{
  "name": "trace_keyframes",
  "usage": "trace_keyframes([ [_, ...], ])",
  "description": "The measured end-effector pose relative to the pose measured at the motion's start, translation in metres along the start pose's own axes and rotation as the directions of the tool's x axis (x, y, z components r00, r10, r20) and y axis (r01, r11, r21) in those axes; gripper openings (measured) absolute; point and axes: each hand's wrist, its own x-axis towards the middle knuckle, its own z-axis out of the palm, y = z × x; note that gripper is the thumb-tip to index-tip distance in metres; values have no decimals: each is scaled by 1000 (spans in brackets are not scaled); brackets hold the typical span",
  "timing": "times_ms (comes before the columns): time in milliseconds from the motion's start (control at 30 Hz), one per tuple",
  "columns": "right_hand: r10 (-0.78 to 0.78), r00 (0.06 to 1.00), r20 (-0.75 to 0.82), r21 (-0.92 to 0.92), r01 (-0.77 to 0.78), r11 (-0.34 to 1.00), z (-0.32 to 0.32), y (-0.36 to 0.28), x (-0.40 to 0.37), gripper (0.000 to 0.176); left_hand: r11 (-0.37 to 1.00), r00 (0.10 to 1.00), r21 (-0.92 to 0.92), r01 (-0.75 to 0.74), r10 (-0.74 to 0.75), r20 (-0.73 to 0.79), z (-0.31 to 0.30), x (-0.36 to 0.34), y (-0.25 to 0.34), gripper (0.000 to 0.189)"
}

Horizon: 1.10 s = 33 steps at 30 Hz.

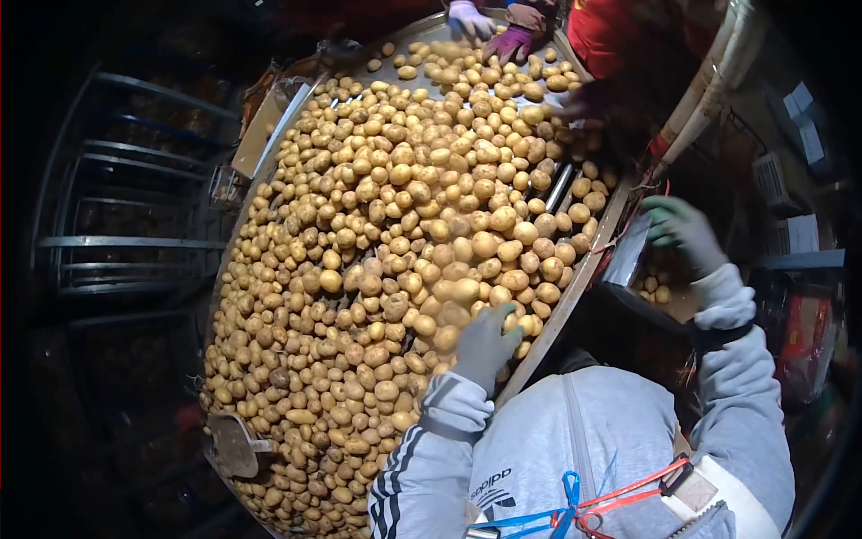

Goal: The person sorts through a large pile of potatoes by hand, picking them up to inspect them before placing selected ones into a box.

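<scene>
A great heap of yellow potatoes covers a sorting table with metal rollers. My left hand, in a grey glove, reaches onto the heap near the table's right edge. Its fingers are apart and touch the potatoes there; no potato is plainly gripped. To the right, off the table, my right hand wears a glove with green fingers. Those fingers are stretched out, palm side hidden, over the upper edge of an open box. Several potatoes lie inside that box.
A wooden rail borders the table on my side. At the far end, another person's gloved hands work among the potatoes. A metal scoop-like piece lies at the lower left. Metal racks stand left; a slanted pole rises right.
</scene>
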Motion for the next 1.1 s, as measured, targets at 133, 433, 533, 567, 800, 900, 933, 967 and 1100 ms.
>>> trace_keyframes([
  [133,30,946,324,86,-61,994,140,10,49,36,464,943,-830,308,-263,203,-22,10,-10,37],
  [433,-27,821,571,-333,262,906,305,9,106,38,77,792,-991,-112,-595,-136,-132,-56,-138,25],
  [533,59,810,583,-292,141,946,326,2,107,34,450,767,-891,-55,-552,-327,-163,-28,-177,33],
  [567,102,804,586,-282,84,956,331,-2,108,32,572,762,-815,92,-568,-312,-173,-9,-174,39],
  [800,220,779,587,75,-323,943,347,-7,73,30,887,887,-241,393,-435,-156,-163,66,-167,50],
  [900,391,623,678,112,-613,782,347,-18,54,48,645,865,-754,124,-443,-237,-117,68,-171,48],
  [933,441,539,718,131,-727,674,350,-16,46,52,574,877,-815,76,-427,-220,-116,53,-131,49],
  [967,318,396,861,147,-794,590,354,8,53,63,813,898,-581,41,-284,-335,-108,46,-102,50],
  [1100,95,612,785,431,-651,625,371,42,46,60,949,874,-314,-37,-122,-471,-104,38,-100,56],
])
